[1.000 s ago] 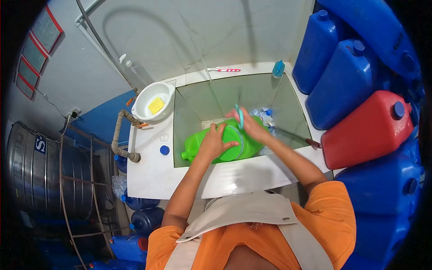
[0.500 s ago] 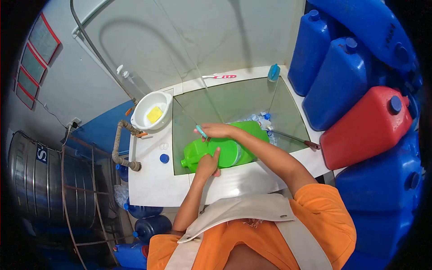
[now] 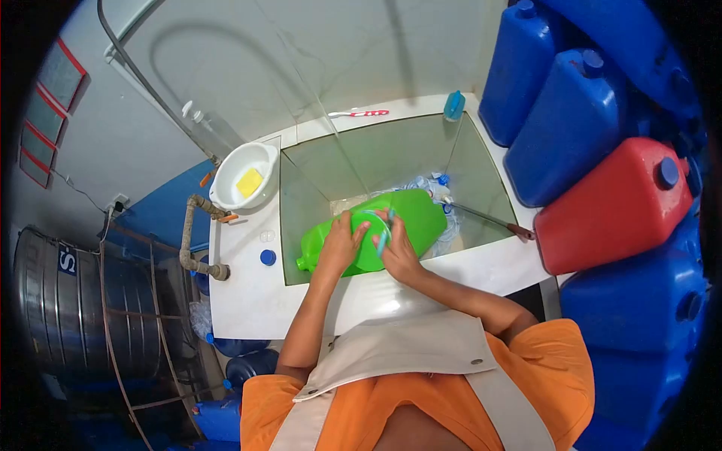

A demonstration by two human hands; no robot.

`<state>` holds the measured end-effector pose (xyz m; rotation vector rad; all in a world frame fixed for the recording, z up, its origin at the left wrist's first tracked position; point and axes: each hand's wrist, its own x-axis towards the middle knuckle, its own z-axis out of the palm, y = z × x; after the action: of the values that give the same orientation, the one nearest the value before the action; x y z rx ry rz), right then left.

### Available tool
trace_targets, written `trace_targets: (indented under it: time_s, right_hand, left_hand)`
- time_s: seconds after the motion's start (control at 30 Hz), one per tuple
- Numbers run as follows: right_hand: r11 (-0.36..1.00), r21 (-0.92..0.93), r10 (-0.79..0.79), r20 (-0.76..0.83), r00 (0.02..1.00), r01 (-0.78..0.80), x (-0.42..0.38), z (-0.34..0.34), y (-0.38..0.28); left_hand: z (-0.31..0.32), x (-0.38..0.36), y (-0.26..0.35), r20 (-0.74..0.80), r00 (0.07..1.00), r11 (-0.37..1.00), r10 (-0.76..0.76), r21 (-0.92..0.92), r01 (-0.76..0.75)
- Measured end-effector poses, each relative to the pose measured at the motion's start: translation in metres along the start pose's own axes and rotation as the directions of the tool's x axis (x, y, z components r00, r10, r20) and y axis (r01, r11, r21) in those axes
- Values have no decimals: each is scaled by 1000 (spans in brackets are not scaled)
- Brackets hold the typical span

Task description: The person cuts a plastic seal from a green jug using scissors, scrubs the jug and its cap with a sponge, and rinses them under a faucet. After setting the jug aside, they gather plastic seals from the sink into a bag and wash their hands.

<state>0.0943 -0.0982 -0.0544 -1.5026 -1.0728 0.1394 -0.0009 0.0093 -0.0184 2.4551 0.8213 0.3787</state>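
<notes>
A large green jug (image 3: 421, 218) lies tilted on its side in the sink, its spout pointing left. My left hand (image 3: 344, 242) is bent against the jug's upper side, thumb and fingers gripping it. A pale curved edge runs over the green surface between my hands. My right hand (image 3: 396, 248) is closed around a slim teal tool (image 3: 384, 239), held against the jug beside that edge. The fingers partly cover the tool, so its full shape is hidden.
The glass-walled sink (image 3: 331, 161) holds crumpled clear plastic and a long-handled tool (image 3: 489, 218) at right. A white basin (image 3: 259, 161) with a yellow sponge (image 3: 249, 183) stands left, near a blue cap (image 3: 268, 258). Blue jugs (image 3: 564, 128) and a red jug (image 3: 609, 210) crowd the right.
My right hand has drawn back from across the jug's top to its near right side, with the teal tool. My left hand has moved up on the jug, which has turned slightly.
</notes>
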Motion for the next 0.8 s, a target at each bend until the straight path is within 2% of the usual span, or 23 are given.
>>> trace_targets:
  time_s: [0.03, 0.07, 0.1, 0.13, 0.17, 0.2, 0.23, 0.27, 0.3, 0.33, 0.37, 0.4, 0.43, 0.5, 0.53, 0.6, 0.67, 0.7, 0.73, 0.77, 0.8]
  right_hand:
    - [994, -97, -39, 40, 998, 42, 12, 3, -7]
    - [997, -79, 9, 154, 988, 3, 25, 1, -14]
    - [997, -74, -2, 147, 989, 13, 44, -1, -30]
    - [974, -156, 213, 371, 904, -165, 64, -3, -50]
    - [909, -277, 416, 554, 721, -311, 78, -3, -59]
    - [912, -274, 410, 565, 716, -306, 87, 2, -55]
    - [952, -13, 244, 639, 730, -306, 96, 10, -49]
    - [921, 248, 62, 670, 740, -301, 102, 17, -45]
    - [922, 249, 47, 687, 725, -296, 105, 20, -48]
    - [857, 417, -49, 649, 759, -302, 107, 21, -54]
    - [763, 571, -130, 595, 793, -303, 108, 20, -61]
    - [766, 570, -104, 564, 819, -295, 107, 16, -69]
    - [768, 570, -115, 571, 813, -292, 107, 12, -73]
    - [815, 561, -13, 265, 964, -143, 107, -3, -78]
    - [818, 560, -22, 255, 967, -130, 106, -17, -77]
    - [836, 473, -9, 521, 854, -279, 100, -50, -75]
    - [734, 312, 178, 770, 613, -604, 84, -69, -84]
    - [734, 318, 180, 761, 623, -600, 76, -69, -81]
    - [550, 385, 176, 814, 553, -742, 69, -68, -74]
    - [333, 418, 148, 862, 485, -845, 64, -66, -67]
    - [178, 429, 151, 877, 456, -886, 63, -64, -65]
  left_hand:
    - [3, -4, -5, 37, 989, 988, -141, -51, 143]
    - [5, -6, -9, 72, 958, 954, -277, -96, 283]
    - [11, -11, -18, 63, 961, 957, -270, -90, 275]
    - [21, -19, -28, 31, 925, 888, -378, -272, 372]
    - [25, -26, -35, 23, 872, 774, -489, -448, 446]
    - [17, -30, -37, 17, 867, 771, -499, -449, 452]
    - [-1, -34, -35, -42, 906, 810, -421, -467, 355]
    - [-18, -36, -33, -110, 933, 841, -341, -479, 251]
    - [-38, -39, -26, -127, 924, 836, -360, -484, 259]
    - [-61, -40, -14, 23, 935, 611, -355, -751, 251]
    - [-81, -41, -1, 155, 945, 307, -288, -920, 244]
    - [-95, -39, 14, 153, 955, 253, -254, -942, 218]
    - [-95, -36, 12, 140, 956, 252, -259, -945, 207]
    - [-94, -25, 8, 62, 977, 366, -205, -921, 135]
    - [-94, -19, 10, 55, 980, 370, -193, -920, 125]
    - [-93, -8, 14, -284, 934, 665, -217, -743, -72]
    - [-85, 3, 11, -328, 924, 709, -197, -699, -97]
    - [-82, 8, 11, -365, 913, 749, -185, -653, -109]
    - [-80, 11, 20, -357, 918, 750, -174, -652, -112]
    - [-77, 13, 30, -431, 888, 741, -161, -647, -180]
    - [-75, 16, 37, -501, 852, 731, -150, -637, -246]
